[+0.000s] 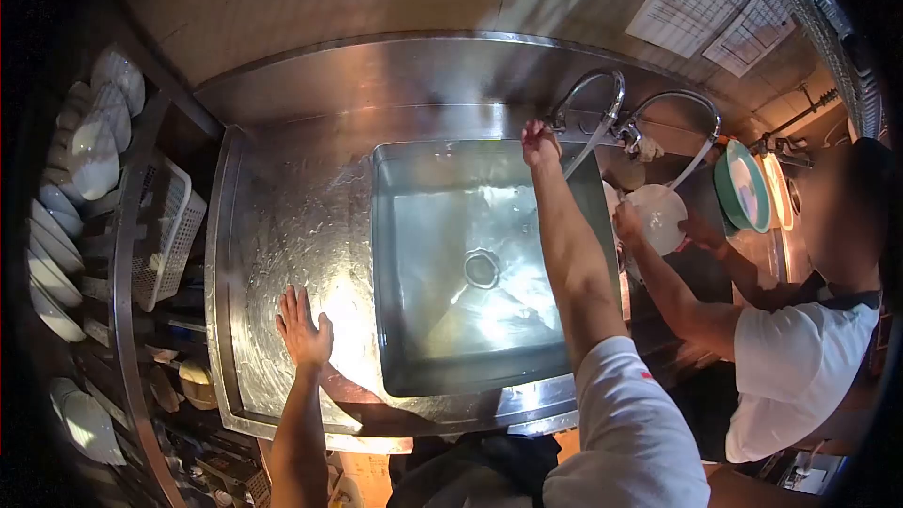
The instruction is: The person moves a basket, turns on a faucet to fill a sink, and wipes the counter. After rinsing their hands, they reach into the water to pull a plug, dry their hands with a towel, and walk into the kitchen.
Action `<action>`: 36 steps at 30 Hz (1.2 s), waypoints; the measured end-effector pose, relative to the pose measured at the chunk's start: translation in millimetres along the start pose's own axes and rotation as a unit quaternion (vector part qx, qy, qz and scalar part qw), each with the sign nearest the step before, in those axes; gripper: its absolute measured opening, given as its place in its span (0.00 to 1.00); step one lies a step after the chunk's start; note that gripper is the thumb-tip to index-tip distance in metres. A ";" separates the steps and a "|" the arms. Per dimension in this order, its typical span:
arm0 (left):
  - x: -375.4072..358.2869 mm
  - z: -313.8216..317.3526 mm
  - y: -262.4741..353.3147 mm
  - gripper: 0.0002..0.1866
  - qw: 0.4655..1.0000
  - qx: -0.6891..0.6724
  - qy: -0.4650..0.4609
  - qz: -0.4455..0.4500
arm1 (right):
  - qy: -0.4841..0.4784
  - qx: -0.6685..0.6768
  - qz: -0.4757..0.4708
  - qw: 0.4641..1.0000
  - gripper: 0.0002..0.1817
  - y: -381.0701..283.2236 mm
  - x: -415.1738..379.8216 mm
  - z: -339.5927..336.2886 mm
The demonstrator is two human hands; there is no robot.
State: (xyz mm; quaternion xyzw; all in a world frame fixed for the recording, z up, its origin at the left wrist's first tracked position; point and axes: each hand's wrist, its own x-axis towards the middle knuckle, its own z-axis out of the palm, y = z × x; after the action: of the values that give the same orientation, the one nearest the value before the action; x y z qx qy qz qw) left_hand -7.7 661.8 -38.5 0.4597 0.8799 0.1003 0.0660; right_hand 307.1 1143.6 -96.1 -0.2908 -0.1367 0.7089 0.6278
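Note:
My left hand (pixel 303 326) lies flat, fingers spread, on the wet steel counter (pixel 282 226) left of the sink basin (pixel 395 320). My right arm reaches across the basin, and my right hand (pixel 540 142) is closed around the base of the curved faucet (pixel 593 99) at the back rim. A stream of water runs from the spout down toward the basin. The basin holds shallow water around a round drain (pixel 482 268).
A co-worker in a white shirt (pixel 790 367) stands at the right, washing a white bowl (pixel 658 216) under a second faucet (pixel 687 108). Green-rimmed plates (pixel 743 188) stand beside them. A white basket (pixel 169 235) and stacked white dishes (pixel 89 150) fill shelves at the left.

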 end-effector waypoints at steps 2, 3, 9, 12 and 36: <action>1.3 1.4 0.4 0.33 1.000 0.003 0.000 0.003 | 0.023 -0.008 -0.009 1.000 0.10 -2.5 -12.0 10.1; 1.3 1.2 0.9 0.33 1.000 0.006 0.002 0.005 | 0.043 -0.015 -0.017 0.999 0.11 -3.5 -23.2 16.1; 3.1 6.1 -2.5 0.32 0.999 0.021 0.003 0.025 | 0.002 -0.052 0.065 0.997 0.14 -11.5 -52.3 -16.7; 2.2 6.5 -1.7 0.32 0.999 0.019 0.009 0.030 | 0.042 -0.049 0.066 0.996 0.12 -20.1 -55.3 -16.5; 0.5 8.2 -3.9 0.32 0.999 0.012 0.027 0.034 | -0.013 0.120 0.126 0.985 0.13 -55.6 -118.8 8.9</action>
State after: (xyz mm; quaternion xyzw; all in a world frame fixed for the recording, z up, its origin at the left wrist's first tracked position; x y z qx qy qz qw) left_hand -9.4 661.0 -47.4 0.4871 0.8664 0.1045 0.0338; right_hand 352.1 1039.6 -29.4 -0.2189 -0.0211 0.7975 0.5619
